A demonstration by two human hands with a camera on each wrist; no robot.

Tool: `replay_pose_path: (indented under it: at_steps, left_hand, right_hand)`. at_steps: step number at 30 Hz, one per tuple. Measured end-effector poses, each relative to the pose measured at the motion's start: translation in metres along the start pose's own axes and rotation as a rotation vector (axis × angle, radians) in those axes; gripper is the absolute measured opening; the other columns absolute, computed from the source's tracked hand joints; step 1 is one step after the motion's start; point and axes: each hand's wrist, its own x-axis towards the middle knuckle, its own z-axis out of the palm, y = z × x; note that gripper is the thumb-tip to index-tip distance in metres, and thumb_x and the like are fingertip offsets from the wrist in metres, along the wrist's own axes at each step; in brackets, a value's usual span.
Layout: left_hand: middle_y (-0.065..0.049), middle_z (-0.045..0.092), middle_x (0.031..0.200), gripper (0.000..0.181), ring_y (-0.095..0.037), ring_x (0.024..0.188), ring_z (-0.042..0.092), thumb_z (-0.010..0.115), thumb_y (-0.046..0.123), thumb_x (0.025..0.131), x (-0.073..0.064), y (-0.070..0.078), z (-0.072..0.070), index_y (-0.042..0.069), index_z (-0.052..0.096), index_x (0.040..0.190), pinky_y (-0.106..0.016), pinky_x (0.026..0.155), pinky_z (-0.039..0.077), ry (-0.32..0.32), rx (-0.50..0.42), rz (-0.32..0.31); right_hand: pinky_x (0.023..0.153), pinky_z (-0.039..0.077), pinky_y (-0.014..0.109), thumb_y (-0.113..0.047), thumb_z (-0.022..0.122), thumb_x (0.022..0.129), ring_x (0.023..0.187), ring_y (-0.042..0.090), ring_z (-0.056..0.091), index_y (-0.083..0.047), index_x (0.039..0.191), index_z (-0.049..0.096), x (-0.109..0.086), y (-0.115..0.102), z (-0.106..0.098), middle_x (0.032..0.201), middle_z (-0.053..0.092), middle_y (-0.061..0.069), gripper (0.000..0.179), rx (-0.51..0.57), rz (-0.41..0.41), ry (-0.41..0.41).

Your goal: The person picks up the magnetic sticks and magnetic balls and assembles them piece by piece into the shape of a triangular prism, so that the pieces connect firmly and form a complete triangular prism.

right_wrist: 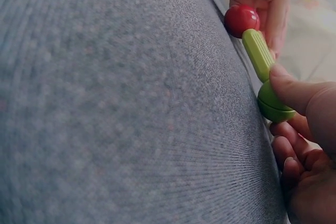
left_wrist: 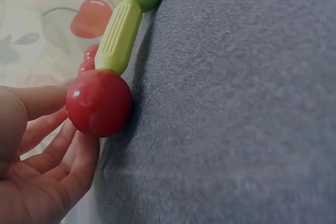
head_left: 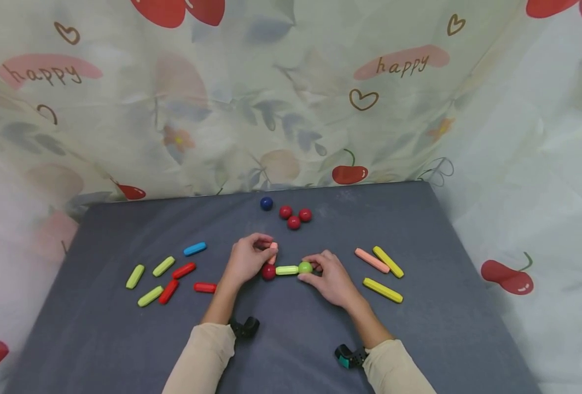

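Observation:
On the table lies a light green ridged rod point(head_left: 286, 270) with a red ball point(head_left: 268, 272) at its left end and a green ball point(head_left: 304, 267) at its right end. My right hand point(head_left: 331, 277) pinches the green ball between thumb and fingers, as the right wrist view also shows. A short salmon-pink rod point(head_left: 273, 253) is gripped by my left hand point(head_left: 245, 259), its lower end right at the far side of the red ball. In the left wrist view the red ball point(left_wrist: 100, 103) hides the pink rod.
Beyond the hands sit a blue ball point(head_left: 266, 203) and red balls point(head_left: 293, 222). Left are several light green rods point(head_left: 150, 296), red rods point(head_left: 168, 291) and a blue rod point(head_left: 195, 249). Right lie yellow rods point(head_left: 382, 290) and a longer pink rod point(head_left: 372, 260). A printed curtain point(head_left: 242, 126) closes the back.

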Motion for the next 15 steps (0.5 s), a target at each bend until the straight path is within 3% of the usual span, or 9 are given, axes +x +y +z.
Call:
replay_pose_path:
  at_steps: [8, 15]
  left_hand:
    - [0.003, 0.071, 0.123, 0.051, -0.012, 0.093, 0.070, 0.085, 0.032, 0.084, -0.023, -0.007, -0.005, 0.022, 0.066, 0.130, -0.032, 0.080, 0.058, -0.075, 0.023, -0.028]
    - [0.000, 0.073, 0.118, 0.045, -0.015, 0.096, 0.070, 0.087, 0.025, 0.082, -0.045, -0.012, 0.000, 0.018, 0.070, 0.124, -0.036, 0.085, 0.061, 0.052, 0.052, -0.036]
  right_hand:
    - [0.078, 0.044, 0.028, -0.034, 0.080, 0.088, 0.087, 0.010, 0.049, -0.020, 0.121, 0.072, -0.001, -0.003, 0.001, 0.096, 0.058, -0.003, 0.037, -0.011, -0.019, 0.018]
    - [0.080, 0.047, 0.030, -0.041, 0.076, 0.091, 0.088, 0.011, 0.051, -0.018, 0.127, 0.069, 0.012, -0.014, -0.004, 0.103, 0.060, -0.001, 0.043, -0.037, -0.020, -0.038]
